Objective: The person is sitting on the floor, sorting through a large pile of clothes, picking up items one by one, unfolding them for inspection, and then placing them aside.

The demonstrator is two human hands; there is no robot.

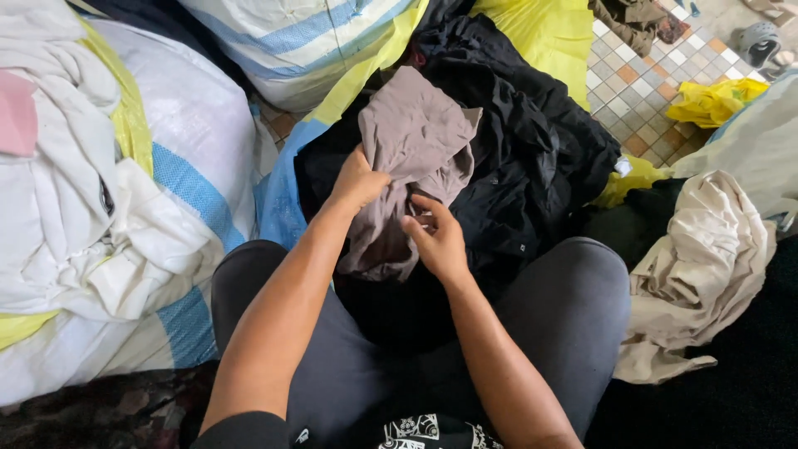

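A grey-brown garment (420, 137) is held up in front of me, over a heap of black clothes (532, 141). My left hand (357, 181) grips the garment's left edge with the fingers closed on the cloth. My right hand (436, 237) pinches a lower fold of the same garment near its middle. Both forearms reach out over my knees, which are in dark grey trousers (573, 308).
A large white woven sack with blue and yellow stripes (191, 125) bulges at the left, with white cloth (75, 216) lying on it. Another striped sack (307, 41) stands behind. A beige garment (698, 266) lies at the right, yellow cloth (711, 101) on the tiled floor (640, 83).
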